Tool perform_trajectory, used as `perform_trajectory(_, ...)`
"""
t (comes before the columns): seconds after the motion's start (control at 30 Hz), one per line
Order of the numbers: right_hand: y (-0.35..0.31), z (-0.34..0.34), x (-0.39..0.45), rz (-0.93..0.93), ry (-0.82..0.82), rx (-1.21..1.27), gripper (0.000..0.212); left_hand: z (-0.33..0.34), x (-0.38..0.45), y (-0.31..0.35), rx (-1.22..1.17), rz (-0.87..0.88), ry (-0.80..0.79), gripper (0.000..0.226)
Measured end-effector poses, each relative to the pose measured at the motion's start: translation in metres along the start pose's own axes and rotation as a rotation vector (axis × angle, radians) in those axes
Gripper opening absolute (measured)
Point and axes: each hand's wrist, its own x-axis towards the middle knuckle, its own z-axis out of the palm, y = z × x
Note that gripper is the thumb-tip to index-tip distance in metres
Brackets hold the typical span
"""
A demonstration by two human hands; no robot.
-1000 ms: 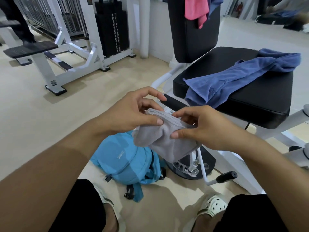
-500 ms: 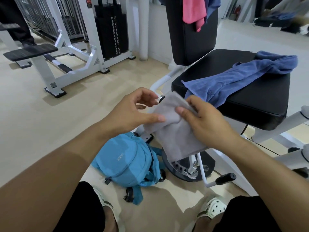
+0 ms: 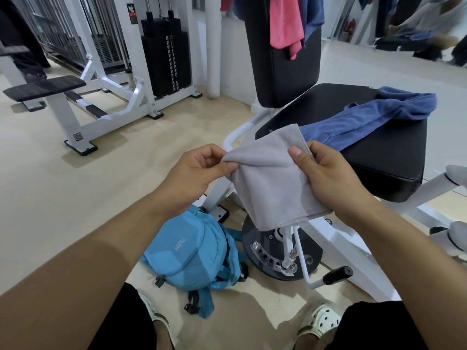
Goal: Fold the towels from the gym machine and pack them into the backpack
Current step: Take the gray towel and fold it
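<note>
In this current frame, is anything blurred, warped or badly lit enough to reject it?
Head view: the folded grey towel and both hands are sharp; the wide-angle lens bows the white machine frame and stretches the forearms at the edges; the upper right corner is smeared; lighting is soft and even, with faint shadows under the light blue backpack.

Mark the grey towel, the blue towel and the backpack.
grey towel (image 3: 273, 183): head view, middle of the folded cloth, between both hands.
blue towel (image 3: 358, 122): head view, mid-length of the towel lying on the black seat.
backpack (image 3: 187, 251): head view, front panel by the logo.
</note>
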Motion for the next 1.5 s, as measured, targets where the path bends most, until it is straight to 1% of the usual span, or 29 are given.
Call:
perform_trajectory(0.07, 0.001, -0.005, 0.002, -0.022, -0.007, -0.054, 0.032, -0.004, -0.001, 0.004, -0.046, -0.026, -0.127, 0.010)
perform_trajectory(0.13, 0.003, -0.009, 0.003, -0.019, -0.055, -0.127, 0.034, -0.009, -0.002, 0.010, -0.172, -0.067, -0.217, 0.029)
perform_trajectory(0.17, 0.004, -0.010, 0.004, -0.017, -0.068, -0.174, 0.034, -0.011, -0.002, 0.013, -0.236, -0.075, -0.230, 0.038)
perform_trajectory(0.23, 0.004, -0.014, 0.005, -0.053, -0.047, -0.229, 0.032, -0.014, 0.000, 0.019, -0.314, -0.070, -0.216, 0.040)
perform_trajectory(0.33, 0.002, -0.017, 0.003, -0.162, -0.064, -0.163, 0.022, -0.012, 0.001, 0.015, -0.228, -0.161, -0.089, 0.020)
perform_trajectory(0.37, 0.001, -0.017, 0.002, -0.200, -0.094, -0.144, 0.019, -0.010, 0.000, 0.011, -0.190, -0.228, -0.068, 0.022)
perform_trajectory(0.4, 0.002, -0.016, 0.001, -0.242, -0.131, -0.139, 0.018, -0.007, -0.002, 0.007, -0.168, -0.311, -0.070, 0.032)
perform_trajectory(0.43, 0.002, -0.014, -0.001, -0.285, -0.174, -0.149, 0.018, -0.004, -0.004, 0.004, -0.165, -0.400, -0.089, 0.041)
perform_trajectory(0.47, 0.003, -0.012, -0.002, -0.324, -0.216, -0.168, 0.016, -0.002, -0.005, 0.004, -0.168, -0.477, -0.116, 0.044)
perform_trajectory(0.53, 0.004, -0.010, -0.005, -0.377, -0.288, -0.205, 0.012, 0.001, -0.007, 0.004, -0.170, -0.580, -0.168, 0.039)
perform_trajectory(0.63, 0.006, -0.009, -0.006, -0.436, -0.337, -0.251, 0.023, -0.001, -0.006, 0.002, -0.175, -0.636, -0.203, 0.029)
perform_trajectory(0.77, 0.002, -0.007, -0.011, -0.464, -0.353, -0.267, 0.030, 0.000, -0.006, -0.001, -0.129, -0.657, -0.272, 0.031)
perform_trajectory(0.9, 0.000, -0.006, -0.010, -0.395, -0.301, -0.383, 0.035, 0.001, -0.006, 0.001, 0.025, -0.609, -0.296, 0.025)
perform_trajectory(0.97, 0.000, -0.008, -0.009, -0.383, -0.247, -0.449, 0.036, 0.001, -0.006, 0.005, 0.110, -0.572, -0.300, 0.030)
perform_trajectory(1.03, 0.000, -0.009, -0.008, -0.373, -0.182, -0.518, 0.035, 0.000, -0.007, 0.008, 0.217, -0.501, -0.249, 0.031)
perform_trajectory(1.1, 0.000, -0.009, -0.008, -0.364, -0.143, -0.553, 0.030, 0.000, -0.006, 0.008, 0.310, -0.403, -0.178, 0.027)
perform_trajectory(1.17, 0.000, -0.010, -0.008, -0.359, -0.141, -0.515, 0.023, 0.003, -0.005, 0.009, 0.366, -0.349, -0.124, 0.023)
perform_trajectory(1.23, 0.000, -0.009, -0.009, -0.359, -0.165, -0.430, 0.017, 0.004, -0.004, 0.007, 0.437, -0.303, -0.076, 0.024)
perform_trajectory(1.27, 0.000, -0.009, -0.009, -0.361, -0.178, -0.388, 0.015, 0.001, -0.003, 0.006, 0.477, -0.281, -0.075, 0.020)
perform_trajectory(1.3, -0.001, -0.009, -0.010, -0.366, -0.190, -0.352, 0.016, -0.003, -0.003, 0.006, 0.511, -0.272, -0.101, 0.014)
perform_trajectory(1.33, -0.002, -0.009, -0.011, -0.376, -0.201, -0.330, 0.017, -0.008, -0.003, 0.005, 0.542, -0.271, -0.163, 0.016)
perform_trajectory(1.4, -0.003, -0.008, -0.014, -0.418, -0.233, -0.319, 0.017, -0.014, -0.004, 0.007, 0.537, -0.244, -0.302, 0.035)
perform_trajectory(1.43, -0.003, -0.006, -0.015, -0.443, -0.256, -0.319, 0.014, -0.012, -0.005, 0.008, 0.486, -0.191, -0.324, 0.043)
perform_trajectory(1.5, -0.002, -0.001, -0.017, -0.488, -0.281, -0.329, 0.011, -0.005, -0.007, 0.010, 0.348, -0.073, -0.326, 0.049)
